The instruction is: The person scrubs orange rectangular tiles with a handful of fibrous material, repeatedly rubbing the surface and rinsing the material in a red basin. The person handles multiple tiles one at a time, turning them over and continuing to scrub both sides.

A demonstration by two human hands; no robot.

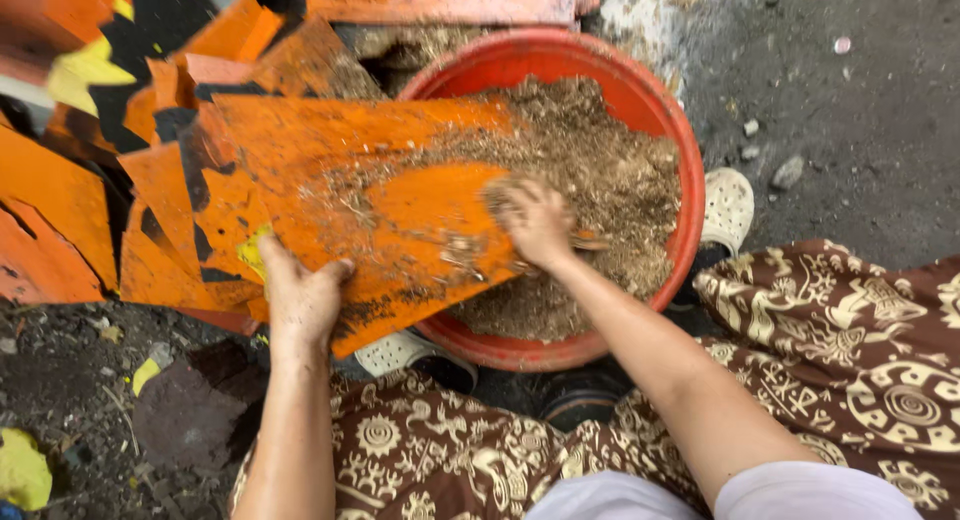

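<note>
A flat orange board (400,220), dusted with brown sandy soil, lies tilted over the rim of a round red basin (690,180) filled with the same soil (610,170). My left hand (300,295) grips the board's near edge, thumb on top. My right hand (535,220) rests palm-down at the board's right edge where it meets the soil, fingers curled and coated in dirt. Whether it holds anything is hidden under the fingers.
More broken orange boards (60,210) are stacked at the left and behind the basin. White perforated clogs (728,208) show beside and under the basin. Dark wet ground with small stones (788,172) lies to the right. My brown patterned garment (860,340) fills the foreground.
</note>
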